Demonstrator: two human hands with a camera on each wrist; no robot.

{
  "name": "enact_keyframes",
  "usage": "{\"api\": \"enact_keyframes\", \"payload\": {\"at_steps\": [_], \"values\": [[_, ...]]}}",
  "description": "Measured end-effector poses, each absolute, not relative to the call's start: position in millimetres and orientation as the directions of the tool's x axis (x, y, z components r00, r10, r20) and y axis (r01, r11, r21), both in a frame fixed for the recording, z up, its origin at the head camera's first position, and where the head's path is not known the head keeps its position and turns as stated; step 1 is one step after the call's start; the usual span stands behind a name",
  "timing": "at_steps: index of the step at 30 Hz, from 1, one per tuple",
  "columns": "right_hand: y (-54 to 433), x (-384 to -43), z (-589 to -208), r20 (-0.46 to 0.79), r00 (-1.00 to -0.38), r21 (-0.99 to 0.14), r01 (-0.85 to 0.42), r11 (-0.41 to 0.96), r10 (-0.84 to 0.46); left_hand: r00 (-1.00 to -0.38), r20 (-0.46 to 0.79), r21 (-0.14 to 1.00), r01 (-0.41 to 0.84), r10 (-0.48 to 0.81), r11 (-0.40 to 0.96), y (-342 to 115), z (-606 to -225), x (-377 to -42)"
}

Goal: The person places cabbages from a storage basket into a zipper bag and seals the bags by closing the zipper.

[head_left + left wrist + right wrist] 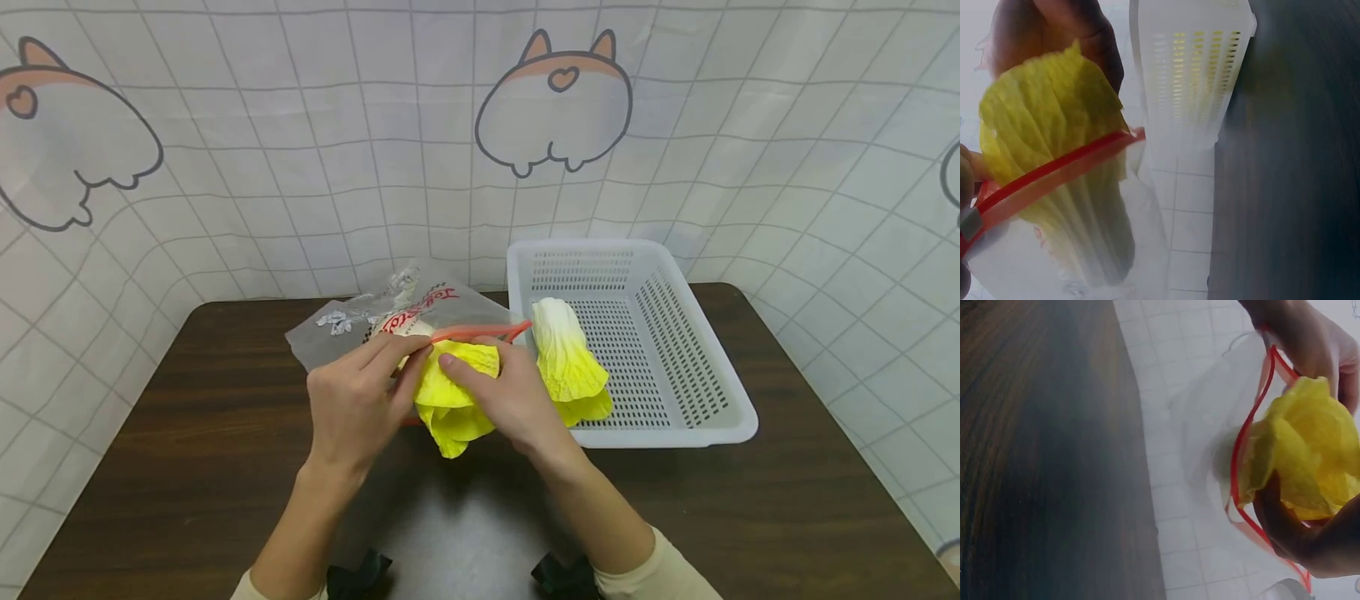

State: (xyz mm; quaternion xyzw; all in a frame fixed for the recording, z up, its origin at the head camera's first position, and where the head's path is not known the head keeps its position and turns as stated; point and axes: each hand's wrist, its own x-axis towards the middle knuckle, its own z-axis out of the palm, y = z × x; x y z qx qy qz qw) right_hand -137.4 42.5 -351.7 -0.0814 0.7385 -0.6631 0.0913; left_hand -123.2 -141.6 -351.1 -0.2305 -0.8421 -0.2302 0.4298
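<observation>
I have a dark brown, wood-grained table (172,492) before me; a white perforated basket (675,437) stands on it to my right, towards the far edge; a pale sheen (457,542) lies nearest me.

Left hand (358,396) pinches near gripping right hand (516,393)

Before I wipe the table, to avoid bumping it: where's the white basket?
In the head view, the white basket stands on the dark table, just right of the clear bag; a yellow leaf lies inside its left part.
</observation>
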Motion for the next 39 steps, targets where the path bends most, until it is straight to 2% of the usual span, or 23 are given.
{"api": "enact_keyframes", "payload": {"at_steps": [7, 11, 15, 22, 33, 39], "values": [[35, -138, -360, -0.009, -0.976, -0.995, -0.013, 0.101, -0.218, -0.569, 0.809, 0.277, 0.588, 0.145, 0.760, -142, -352, -125], [32, -139, -365, -0.020, -0.978, -0.997, 0.005, 0.073, -0.207, -0.576, 0.806, 0.284, 0.579, 0.137, 0.764, -142, -353, -125], [29, -141, -368, -0.014, -0.981, -1.000, 0.015, -0.003, -0.191, -0.592, 0.791, 0.287, 0.581, 0.155, 0.762, -140, -350, -123], [21, -142, -374, -0.047, -0.989, -0.969, 0.080, -0.235, -0.143, -0.610, 0.771, 0.274, 0.577, 0.183, 0.769, -139, -348, -121], [15, -143, -376, -0.042, -0.999, -0.935, 0.046, -0.352, -0.020, -0.565, 0.784, 0.265, 0.680, 0.258, 0.684, -129, -345, -116], [12, -144, -377, -0.122, -0.992, -0.860, 0.099, -0.501, 0.014, -0.577, 0.779, 0.286, 0.675, 0.244, 0.680, -129, -347, -118]]}}
